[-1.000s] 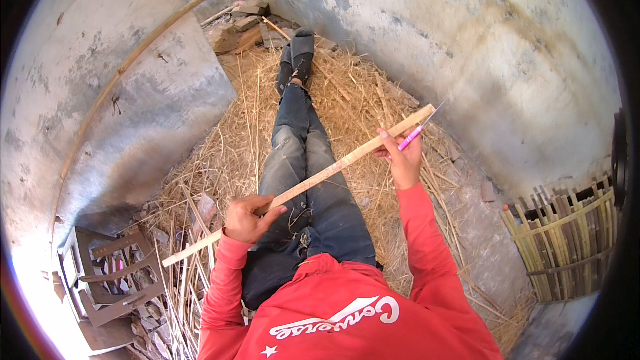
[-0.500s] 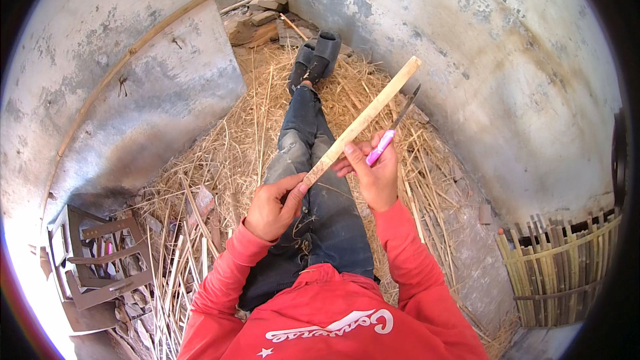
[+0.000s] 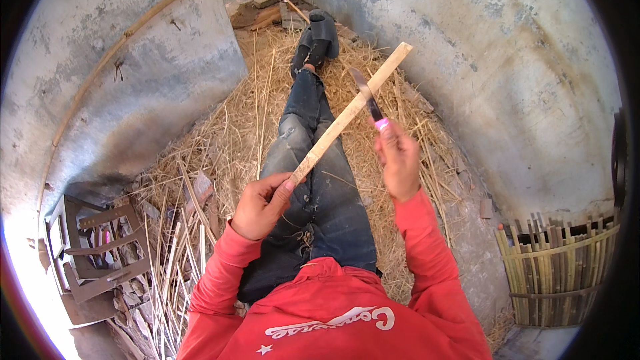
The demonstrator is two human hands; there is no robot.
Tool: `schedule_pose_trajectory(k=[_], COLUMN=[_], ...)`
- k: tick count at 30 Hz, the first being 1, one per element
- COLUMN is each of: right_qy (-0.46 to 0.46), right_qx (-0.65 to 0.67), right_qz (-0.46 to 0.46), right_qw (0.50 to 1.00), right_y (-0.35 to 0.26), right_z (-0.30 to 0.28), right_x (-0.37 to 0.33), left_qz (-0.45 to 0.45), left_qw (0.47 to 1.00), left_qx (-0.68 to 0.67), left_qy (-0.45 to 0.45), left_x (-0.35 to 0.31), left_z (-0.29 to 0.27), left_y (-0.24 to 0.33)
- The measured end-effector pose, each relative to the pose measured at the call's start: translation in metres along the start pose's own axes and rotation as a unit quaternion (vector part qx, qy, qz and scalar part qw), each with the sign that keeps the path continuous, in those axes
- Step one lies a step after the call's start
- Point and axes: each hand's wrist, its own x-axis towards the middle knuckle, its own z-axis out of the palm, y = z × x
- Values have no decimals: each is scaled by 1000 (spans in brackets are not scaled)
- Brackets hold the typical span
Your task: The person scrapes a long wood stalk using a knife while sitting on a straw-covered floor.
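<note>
My left hand (image 3: pixel 265 204) is closed around the lower end of a flat, pale strip of split bamboo (image 3: pixel 343 119), which slants up and away to the right above my legs. In my right hand (image 3: pixel 399 160) is a knife (image 3: pixel 375 108) with a pink handle and a dark blade. The blade crosses over the upper half of the strip, its tip pointing up and left. Whether the edge touches the strip I cannot tell. Most of the knife's handle is hidden in my fingers.
My outstretched legs (image 3: pixel 313 180) lie over straw and shavings (image 3: pixel 227 133). Left are a brown frame-like stand (image 3: pixel 107 250) and thin split sticks (image 3: pixel 175 273). A slatted bamboo basket (image 3: pixel 563 273) stands right, against the worn wall (image 3: pixel 513 93). Bricks (image 3: pixel 267 0) lie at the far end.
My right hand has turned the knife from beside the strip to across it, its grip now wrapped round the handle. The strip and my left hand have shifted slightly left.
</note>
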Motion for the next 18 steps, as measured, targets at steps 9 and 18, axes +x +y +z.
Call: schedule_pose_trajectory(k=[9, 18], right_qy=[-26, -13], right_qx=[-234, -237], right_qz=[-134, -199], right_qw=[963, 951], right_y=[7, 24], right_z=[9, 33], right_x=[12, -6], left_qz=[-25, -53], left_qw=[1000, 998], left_qx=[-3, -32], left_qy=[-6, -4], left_x=[-6, 7], left_z=[4, 0], left_y=[9, 6])
